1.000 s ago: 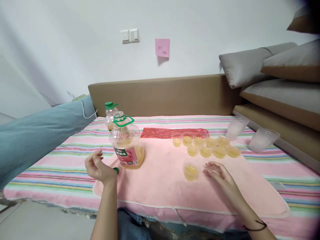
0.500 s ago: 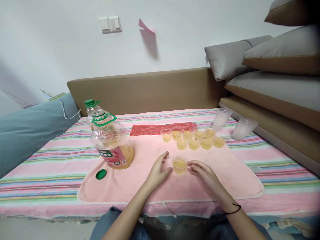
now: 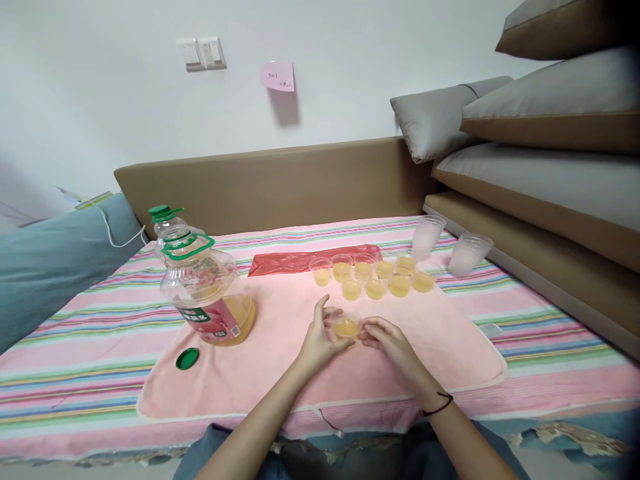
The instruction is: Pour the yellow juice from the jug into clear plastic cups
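Note:
A small clear cup of yellow liquid [image 3: 345, 327] stands between my hands, nearer than the other cups. My left hand [image 3: 323, 337] curves round its left side, thumb in front and fingers behind, gripping it. At the cup's right side, my right hand [image 3: 387, 339] has its fingertips pressed together against the rim. Several similar filled cups [image 3: 375, 288] stand in rows farther back on the pink cloth [image 3: 280, 353]. To the left are a large open bottle [image 3: 213, 313] with a green handle and yellow liquid, and a green cap [image 3: 187, 359] lying on the cloth.
Behind the filled cups lies a red plastic wrapper [image 3: 285, 260]. Two stacks of clear cups [image 3: 427, 237] lean at the back right, beside piled cushions [image 3: 540, 167]. A second bottle with a green cap [image 3: 160, 212] stands behind the open one.
My left hand has closed round the near cup, and my right fingertips have come against it. The whole view has shifted, so the bottles and cups appear farther left.

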Demonstrator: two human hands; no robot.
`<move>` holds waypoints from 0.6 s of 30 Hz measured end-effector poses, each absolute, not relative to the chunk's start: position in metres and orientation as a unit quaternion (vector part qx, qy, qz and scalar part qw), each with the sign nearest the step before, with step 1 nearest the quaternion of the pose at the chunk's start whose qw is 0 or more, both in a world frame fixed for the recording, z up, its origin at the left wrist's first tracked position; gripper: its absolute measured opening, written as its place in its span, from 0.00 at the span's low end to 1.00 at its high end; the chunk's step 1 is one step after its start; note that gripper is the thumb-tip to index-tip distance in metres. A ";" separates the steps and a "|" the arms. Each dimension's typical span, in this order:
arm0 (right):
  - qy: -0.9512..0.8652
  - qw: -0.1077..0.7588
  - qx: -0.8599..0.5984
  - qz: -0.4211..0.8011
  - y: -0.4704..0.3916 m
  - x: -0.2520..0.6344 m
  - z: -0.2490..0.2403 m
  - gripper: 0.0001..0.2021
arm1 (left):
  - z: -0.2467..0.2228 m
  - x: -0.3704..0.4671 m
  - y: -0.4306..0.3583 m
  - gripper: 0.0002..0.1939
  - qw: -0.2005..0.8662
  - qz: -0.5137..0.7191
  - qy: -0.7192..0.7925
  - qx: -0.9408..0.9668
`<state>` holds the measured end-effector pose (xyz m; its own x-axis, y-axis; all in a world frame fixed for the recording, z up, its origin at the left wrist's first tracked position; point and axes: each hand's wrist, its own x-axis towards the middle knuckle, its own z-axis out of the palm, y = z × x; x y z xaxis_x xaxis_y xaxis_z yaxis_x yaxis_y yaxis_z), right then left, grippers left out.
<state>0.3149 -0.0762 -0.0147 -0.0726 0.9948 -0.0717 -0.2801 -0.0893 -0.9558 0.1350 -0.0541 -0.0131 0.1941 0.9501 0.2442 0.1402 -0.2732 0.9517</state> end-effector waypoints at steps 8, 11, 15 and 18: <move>-0.414 0.534 -0.430 0.598 -0.070 0.309 -0.009 0.16 | -0.008 0.135 -0.037 0.47 0.408 0.499 0.440 0.625; -0.458 0.531 -0.430 0.569 -0.065 0.303 -0.009 0.19 | -0.001 0.133 -0.021 0.46 0.367 0.509 0.461 0.627; -0.487 0.542 -0.417 0.543 -0.058 0.293 -0.016 0.22 | 0.007 0.130 0.002 0.45 0.335 0.530 0.481 0.613; -0.495 0.546 -0.422 0.528 -0.053 0.288 -0.023 0.19 | 0.009 0.127 0.018 0.43 0.321 0.543 0.487 0.604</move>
<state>0.2879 -0.0530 -0.0232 -0.0478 0.9943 0.0951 -0.1596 0.0864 -0.9834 0.1267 0.0177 0.0092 -0.0646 0.9372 0.3427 0.2388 -0.3189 0.9172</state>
